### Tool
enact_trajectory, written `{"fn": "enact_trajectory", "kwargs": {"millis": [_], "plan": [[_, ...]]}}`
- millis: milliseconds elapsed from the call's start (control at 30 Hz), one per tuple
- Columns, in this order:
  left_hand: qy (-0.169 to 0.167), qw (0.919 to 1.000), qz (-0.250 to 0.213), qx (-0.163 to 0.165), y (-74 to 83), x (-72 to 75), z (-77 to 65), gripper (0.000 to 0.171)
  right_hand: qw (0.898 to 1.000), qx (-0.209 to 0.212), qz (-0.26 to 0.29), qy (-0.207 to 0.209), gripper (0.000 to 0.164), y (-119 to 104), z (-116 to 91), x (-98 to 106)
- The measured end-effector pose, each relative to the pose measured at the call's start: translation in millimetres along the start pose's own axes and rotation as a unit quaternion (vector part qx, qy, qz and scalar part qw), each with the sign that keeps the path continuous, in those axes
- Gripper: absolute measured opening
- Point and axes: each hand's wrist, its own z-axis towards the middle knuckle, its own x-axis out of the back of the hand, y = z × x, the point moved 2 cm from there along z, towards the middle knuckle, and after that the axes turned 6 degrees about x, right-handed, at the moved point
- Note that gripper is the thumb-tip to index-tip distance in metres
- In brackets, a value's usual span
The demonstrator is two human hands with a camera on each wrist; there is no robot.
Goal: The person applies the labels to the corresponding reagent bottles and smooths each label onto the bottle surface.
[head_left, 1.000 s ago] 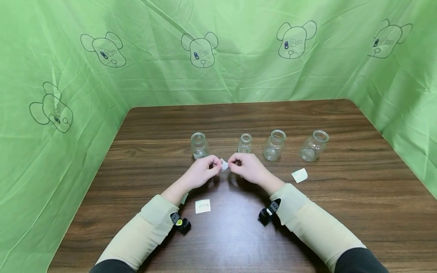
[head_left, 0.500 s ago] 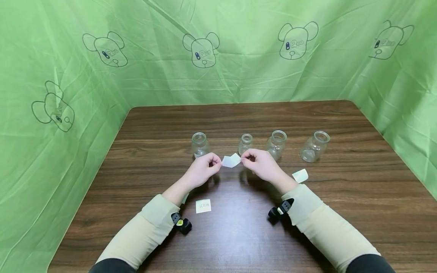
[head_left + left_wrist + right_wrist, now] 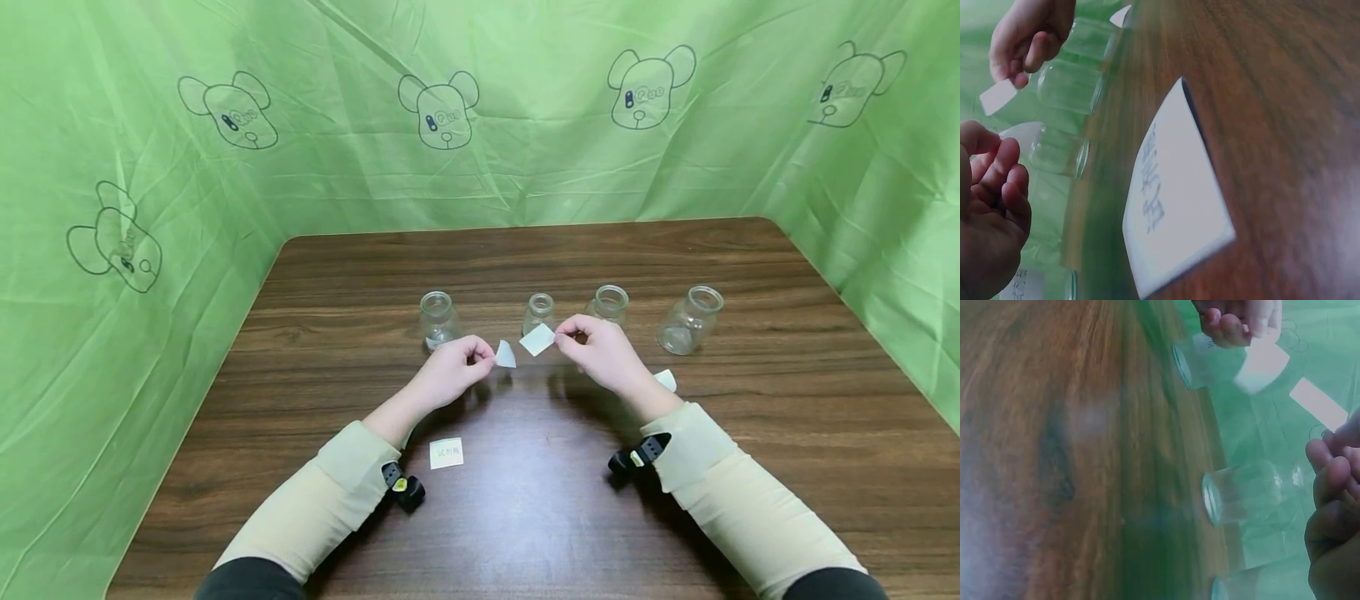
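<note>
In the head view my left hand pinches a small curved piece of pale paper between thumb and index finger. My right hand pinches a flat, squarish white paper label by its edge. A narrow gap separates the two pieces, both held above the table. Just behind them stands a small glass bottle, partly covered by the label. A wider glass jar is partly hidden by my right hand. Beyond my left hand stands another glass jar, which bears a label with handwriting.
A fourth glass jar stands to the right. One handwritten paper label lies near my left wrist, and another paper shows behind my right forearm. Green cloth hangs around the brown wooden table.
The paper held between both hands has come apart into two pieces. My right hand has moved right and slightly away from me with its label, while my left hand has barely moved.
</note>
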Motion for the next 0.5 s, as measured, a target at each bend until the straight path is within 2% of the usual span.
{"fn": "enact_trajectory", "kwargs": {"millis": [133,267,367,500], "plan": [[-0.041,0.9991,0.003,0.007,0.8,-7.9,6.2,0.004,1.000,0.001,0.009,0.011,0.008,-5,6,2],[-0.089,0.9960,-0.002,0.007,4.8,-21.8,15.4,0.006,0.999,0.011,0.018,0.027,0.008,-18,14,3],[-0.136,0.9901,-0.034,0.011,12.7,-35.2,22.4,0.010,0.999,0.020,0.021,0.033,0.009,-28,20,4],[-0.193,0.9776,-0.083,0.019,25.2,-54.6,32.4,0.012,0.999,0.023,0.025,0.032,0.010,-35,25,3]]}}
